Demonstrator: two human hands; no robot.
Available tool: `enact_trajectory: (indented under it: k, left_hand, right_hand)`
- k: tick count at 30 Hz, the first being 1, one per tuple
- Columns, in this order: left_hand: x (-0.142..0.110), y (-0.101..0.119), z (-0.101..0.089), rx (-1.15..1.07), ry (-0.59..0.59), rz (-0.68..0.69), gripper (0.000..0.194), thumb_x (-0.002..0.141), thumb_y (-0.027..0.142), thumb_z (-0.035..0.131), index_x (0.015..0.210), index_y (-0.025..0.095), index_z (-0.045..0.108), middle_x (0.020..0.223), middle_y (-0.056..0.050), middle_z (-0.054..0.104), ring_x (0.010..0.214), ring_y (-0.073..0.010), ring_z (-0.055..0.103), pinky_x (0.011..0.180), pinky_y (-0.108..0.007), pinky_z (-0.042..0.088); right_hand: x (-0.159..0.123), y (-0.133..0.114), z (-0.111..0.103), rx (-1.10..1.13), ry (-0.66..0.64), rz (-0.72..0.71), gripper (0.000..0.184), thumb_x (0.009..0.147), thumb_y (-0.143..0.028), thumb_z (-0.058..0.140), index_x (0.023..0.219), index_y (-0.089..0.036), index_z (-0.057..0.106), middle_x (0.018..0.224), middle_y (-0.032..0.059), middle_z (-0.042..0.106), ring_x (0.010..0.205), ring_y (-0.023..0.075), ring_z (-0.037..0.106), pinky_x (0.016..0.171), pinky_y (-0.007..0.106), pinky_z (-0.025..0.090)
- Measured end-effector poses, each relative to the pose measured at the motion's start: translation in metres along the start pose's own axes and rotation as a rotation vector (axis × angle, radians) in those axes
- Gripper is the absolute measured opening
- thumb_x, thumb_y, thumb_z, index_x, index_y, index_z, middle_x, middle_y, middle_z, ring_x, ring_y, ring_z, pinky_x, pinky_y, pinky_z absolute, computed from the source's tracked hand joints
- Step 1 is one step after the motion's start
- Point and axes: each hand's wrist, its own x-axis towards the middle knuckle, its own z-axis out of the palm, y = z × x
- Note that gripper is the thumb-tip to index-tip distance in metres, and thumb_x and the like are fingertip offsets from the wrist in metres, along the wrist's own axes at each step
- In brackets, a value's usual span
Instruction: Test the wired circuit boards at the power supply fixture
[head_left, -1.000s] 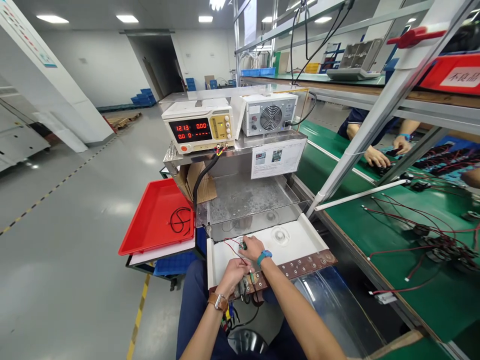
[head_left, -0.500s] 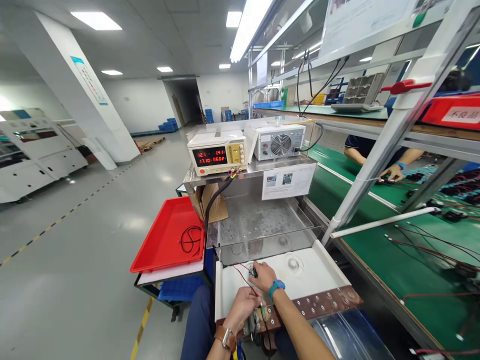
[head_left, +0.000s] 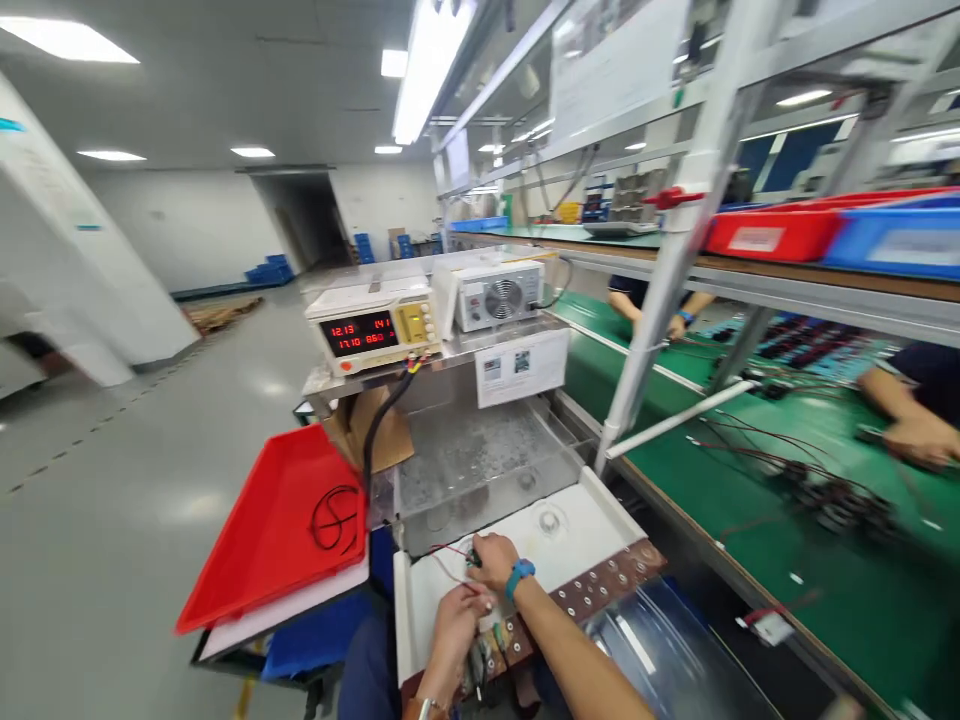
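Observation:
My right hand point(head_left: 491, 562), with a teal wristband, is closed on a small dark component with red wires point(head_left: 471, 555) over the white tray point(head_left: 585, 520). My left hand point(head_left: 456, 615) is curled beside it, pressing the wire ends against the clips on the brown terminal strip point(head_left: 600, 588). The power supply point(head_left: 373, 332) on the steel shelf shows red digits. A black cable runs from it down toward my hands.
A red tray point(head_left: 262, 540) with a coiled black wire point(head_left: 330, 520) sits at the left. A fan-fronted grey unit point(head_left: 499, 295) stands beside the supply. The green conveyor point(head_left: 750, 480) at right carries wired parts; other people's hands point(head_left: 911, 440) work there.
The view swung upward and leftward. The supply's display went from 0.00 to a live reading. My hands stay on the component and clips.

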Motion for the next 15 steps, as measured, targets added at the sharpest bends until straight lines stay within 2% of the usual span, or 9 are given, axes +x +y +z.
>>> enact_trajectory:
  k: [2,4,7,9,11,13,15]
  left_hand:
    - [0.001,0.000,-0.004,0.010,0.049,0.018,0.044,0.051,0.053,0.078,0.077,0.021,0.063,0.077,-0.005,0.074,0.083,-0.0239,0.069,0.068,-0.030,0.045]
    - [0.004,0.000,-0.009,-0.025,0.104,0.014,0.054,0.048,0.055,0.081,0.085,0.020,0.065,0.085,-0.007,0.077,0.088,-0.0261,0.071,0.070,-0.031,0.048]
    - [0.012,-0.003,-0.017,-0.074,0.078,0.023,0.061,0.047,0.053,0.085,0.094,0.020,0.066,0.096,-0.008,0.078,0.088,-0.0254,0.072,0.074,-0.033,0.053]
    - [0.017,-0.006,-0.021,-0.086,0.078,0.036,0.062,0.048,0.053,0.085,0.097,0.020,0.066,0.099,-0.008,0.077,0.086,-0.0250,0.072,0.074,-0.034,0.055]
    - [0.020,-0.007,-0.023,-0.102,0.093,0.024,0.060,0.050,0.051,0.084,0.098,0.021,0.065,0.098,-0.007,0.076,0.086,-0.0260,0.072,0.074,-0.036,0.057]
    - [0.022,-0.005,-0.023,-0.120,0.116,-0.039,0.049,0.059,0.047,0.079,0.097,0.021,0.064,0.094,-0.007,0.075,0.085,-0.0265,0.072,0.078,-0.039,0.058]
    - [0.025,-0.002,-0.022,-0.125,0.152,-0.143,0.032,0.071,0.041,0.071,0.096,0.022,0.063,0.091,-0.006,0.074,0.083,-0.0258,0.071,0.084,-0.043,0.058]
  right_hand:
    - [-0.004,-0.001,-0.008,0.023,0.064,-0.013,0.033,0.083,-0.042,0.066,0.105,-0.018,0.065,0.104,0.0124,0.073,0.101,0.0279,0.066,0.082,0.032,0.044]
    - [-0.011,0.006,-0.022,0.092,0.187,0.051,0.034,0.084,-0.047,0.064,0.105,-0.020,0.064,0.101,0.0097,0.073,0.097,0.0263,0.066,0.080,0.031,0.043]
    - [-0.042,0.036,-0.057,0.216,0.421,0.323,0.033,0.087,-0.051,0.060,0.104,-0.023,0.063,0.091,0.0058,0.073,0.086,0.0226,0.067,0.071,0.027,0.041]
    - [-0.080,0.072,-0.088,0.270,0.585,0.539,0.031,0.089,-0.051,0.057,0.102,-0.023,0.062,0.083,0.0044,0.072,0.078,0.0211,0.066,0.066,0.027,0.039]
    - [-0.129,0.120,-0.123,0.284,0.759,0.763,0.032,0.090,-0.052,0.054,0.100,-0.023,0.062,0.080,0.0048,0.071,0.074,0.0212,0.065,0.063,0.027,0.038]
    - [-0.180,0.175,-0.154,0.257,0.951,0.994,0.037,0.092,-0.054,0.049,0.102,-0.021,0.062,0.081,0.0075,0.071,0.075,0.0229,0.066,0.065,0.028,0.041]
    - [-0.226,0.230,-0.178,0.229,1.051,1.239,0.040,0.089,-0.052,0.054,0.109,-0.018,0.063,0.088,0.0113,0.072,0.084,0.0267,0.068,0.070,0.030,0.045]
